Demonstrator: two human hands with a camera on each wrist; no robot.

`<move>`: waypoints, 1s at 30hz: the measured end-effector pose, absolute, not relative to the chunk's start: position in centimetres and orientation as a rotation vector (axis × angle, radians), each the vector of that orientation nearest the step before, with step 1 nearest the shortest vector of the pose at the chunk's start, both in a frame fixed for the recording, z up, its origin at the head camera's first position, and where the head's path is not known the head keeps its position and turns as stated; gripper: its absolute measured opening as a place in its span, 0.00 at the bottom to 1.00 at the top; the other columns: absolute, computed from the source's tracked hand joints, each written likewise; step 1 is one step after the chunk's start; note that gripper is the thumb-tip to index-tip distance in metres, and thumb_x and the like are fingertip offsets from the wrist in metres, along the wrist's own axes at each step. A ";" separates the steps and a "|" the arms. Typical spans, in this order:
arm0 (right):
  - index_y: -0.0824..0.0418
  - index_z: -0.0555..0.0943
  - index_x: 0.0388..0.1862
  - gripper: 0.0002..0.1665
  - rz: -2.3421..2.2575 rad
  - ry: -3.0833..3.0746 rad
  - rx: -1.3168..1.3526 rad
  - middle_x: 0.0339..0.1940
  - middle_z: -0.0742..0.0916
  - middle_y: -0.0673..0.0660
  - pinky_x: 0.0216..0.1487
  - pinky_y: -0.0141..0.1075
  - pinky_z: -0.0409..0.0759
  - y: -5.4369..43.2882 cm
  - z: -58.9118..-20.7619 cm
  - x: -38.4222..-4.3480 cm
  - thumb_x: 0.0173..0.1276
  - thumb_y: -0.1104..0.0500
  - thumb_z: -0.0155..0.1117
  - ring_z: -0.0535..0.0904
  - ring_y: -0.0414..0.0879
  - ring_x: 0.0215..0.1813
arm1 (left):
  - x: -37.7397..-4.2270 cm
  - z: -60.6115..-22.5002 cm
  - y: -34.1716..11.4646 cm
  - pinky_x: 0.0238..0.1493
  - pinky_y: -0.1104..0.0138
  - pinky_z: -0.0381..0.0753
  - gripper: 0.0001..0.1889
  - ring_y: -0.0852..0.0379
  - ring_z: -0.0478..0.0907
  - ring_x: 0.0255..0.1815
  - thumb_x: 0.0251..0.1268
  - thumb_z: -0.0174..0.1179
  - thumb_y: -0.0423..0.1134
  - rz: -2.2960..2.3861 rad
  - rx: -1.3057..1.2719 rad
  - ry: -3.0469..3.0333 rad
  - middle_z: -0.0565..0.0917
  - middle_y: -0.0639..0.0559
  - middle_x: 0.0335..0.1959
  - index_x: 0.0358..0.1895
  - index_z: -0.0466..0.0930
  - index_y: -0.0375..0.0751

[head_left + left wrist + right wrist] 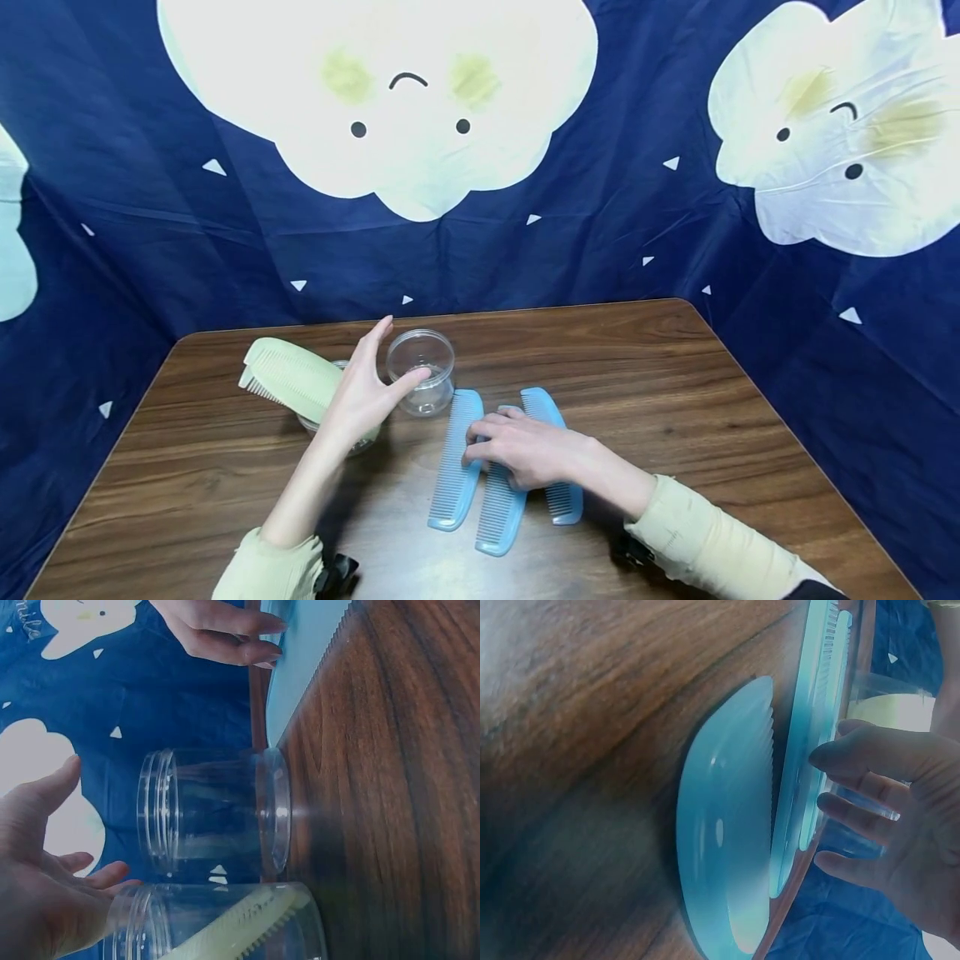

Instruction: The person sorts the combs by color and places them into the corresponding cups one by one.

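Combs, 3 light-blue ones, lie roughly side by side on the table (712, 467), teeth to the L: L comb (453, 471), mid comb (498, 521), R comb (566, 502). R hand (528, 450) is over the mid comb, partly hiding it; its fingers are spread & loosely bent, tips right by the mid & L combs. Can't tell if they touch; no comb is seen pinched btwn them. R comb passes under the R wrist in head view. Far end of L comb is just beside the base of a clear jar (427, 407), which stands upright, screw-top rim up. L hand (365, 398) is held wide, thumb & fingers well apart, above rim level near the jars, w/ nothing in its grip; in head view the thumb overlaps the clear jar's rim. Second jar (195, 904), also see-through, is to the L, partly behind the L forearm in head view, w/ pale green combs (296, 379) leaning out over its L side; exact no. unclear. Sleeves (708, 533) are pale yellow-green. Behind the wood-grain table: dark-blue cloth (465, 258) w/ small white triangles & big white clouds (405, 50), faces upside down.
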State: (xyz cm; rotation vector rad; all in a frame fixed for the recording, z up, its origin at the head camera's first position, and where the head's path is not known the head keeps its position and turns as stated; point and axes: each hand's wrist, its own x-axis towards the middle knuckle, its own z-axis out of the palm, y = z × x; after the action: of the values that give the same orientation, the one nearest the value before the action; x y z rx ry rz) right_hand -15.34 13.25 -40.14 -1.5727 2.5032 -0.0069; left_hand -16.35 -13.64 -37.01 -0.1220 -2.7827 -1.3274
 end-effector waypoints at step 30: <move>0.38 0.82 0.53 0.37 0.113 2.449 -1.674 0.53 0.79 0.42 0.66 0.47 0.77 13.9 -39.7 -14.0 0.45 0.61 0.85 0.74 0.42 0.57 | -18.4 -37.5 -12.3 0.78 0.38 0.60 0.56 0.36 0.52 0.84 0.62 0.71 0.58 -1.169 -0.174 -2.903 0.53 0.38 0.84 0.85 0.44 0.48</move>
State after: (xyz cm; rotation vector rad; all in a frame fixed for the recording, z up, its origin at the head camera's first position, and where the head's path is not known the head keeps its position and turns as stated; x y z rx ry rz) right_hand -14.02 13.88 -39.65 -1.6742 2.4489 0.1128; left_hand -18.36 -12.28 -37.51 -0.1742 -2.9035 -1.1694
